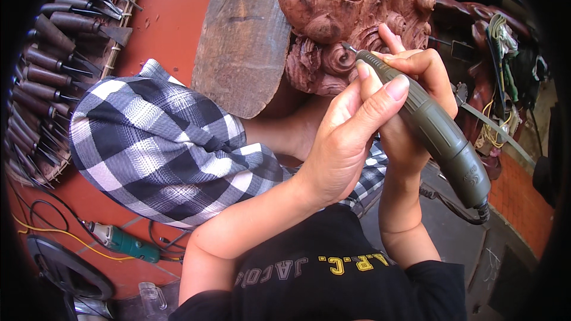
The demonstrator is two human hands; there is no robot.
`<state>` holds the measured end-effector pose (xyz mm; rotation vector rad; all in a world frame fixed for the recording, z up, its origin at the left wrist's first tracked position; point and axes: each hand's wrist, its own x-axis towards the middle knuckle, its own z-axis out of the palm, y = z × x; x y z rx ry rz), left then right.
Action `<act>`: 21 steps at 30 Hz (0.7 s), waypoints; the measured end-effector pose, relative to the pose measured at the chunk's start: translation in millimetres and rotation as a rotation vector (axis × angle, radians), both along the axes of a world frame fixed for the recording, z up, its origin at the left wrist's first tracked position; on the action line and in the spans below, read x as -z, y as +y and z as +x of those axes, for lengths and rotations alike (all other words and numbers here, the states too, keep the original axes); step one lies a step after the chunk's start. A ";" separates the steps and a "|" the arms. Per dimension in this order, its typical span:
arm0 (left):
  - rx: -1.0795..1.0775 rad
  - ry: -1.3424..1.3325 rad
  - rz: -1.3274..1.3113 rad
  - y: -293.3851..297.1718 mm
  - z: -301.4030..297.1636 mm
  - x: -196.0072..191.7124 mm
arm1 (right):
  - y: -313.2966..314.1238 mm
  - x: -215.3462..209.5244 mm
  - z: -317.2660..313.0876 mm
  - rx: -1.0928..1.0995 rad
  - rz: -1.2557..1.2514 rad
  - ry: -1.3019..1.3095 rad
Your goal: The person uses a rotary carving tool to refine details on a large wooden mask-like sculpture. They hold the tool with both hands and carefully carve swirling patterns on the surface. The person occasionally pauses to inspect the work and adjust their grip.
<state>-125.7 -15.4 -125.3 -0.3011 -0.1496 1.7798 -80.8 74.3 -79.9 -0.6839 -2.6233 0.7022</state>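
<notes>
We've got left hand (pixel 351 137) and right hand (pixel 429 74) fingers clamped on a rotary tool (pixel 441 126) by the wood carving's (pixel 357 21) near edge, tile floor (pixel 163 38) off left.

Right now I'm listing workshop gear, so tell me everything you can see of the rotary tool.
The rotary tool is long, rounded and olive-grey, apparently plastic, ribbed near its narrow front, with pale markings toward the rear. A thin metallic bit protrudes; a dark cord leaves the rear. It slants from upper left to lower right, bit over the reddish carving; contact or spinning can't be told. The right hand grips it; the left hand appears to touch its side.
</notes>
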 end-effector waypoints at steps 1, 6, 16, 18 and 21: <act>-0.006 -0.006 0.004 -0.8 -0.7 0.6 | -0.1 0.2 -0.4 -0.010 -0.002 -0.007; -0.016 0.035 -0.059 -3.9 -1.7 -1.4 | -5.1 2.2 -3.3 0.004 -0.034 -0.010; -0.040 -0.090 -0.011 -10.9 -0.6 1.7 | -4.9 2.0 -5.1 -0.013 0.070 -0.100; -0.035 -0.082 -0.025 -10.8 -0.2 0.0 | -4.8 -0.4 -5.7 -0.027 0.088 -0.111; -0.048 -0.064 -0.089 -11.4 2.8 -2.7 | -4.9 -0.4 -7.4 -0.069 0.087 -0.138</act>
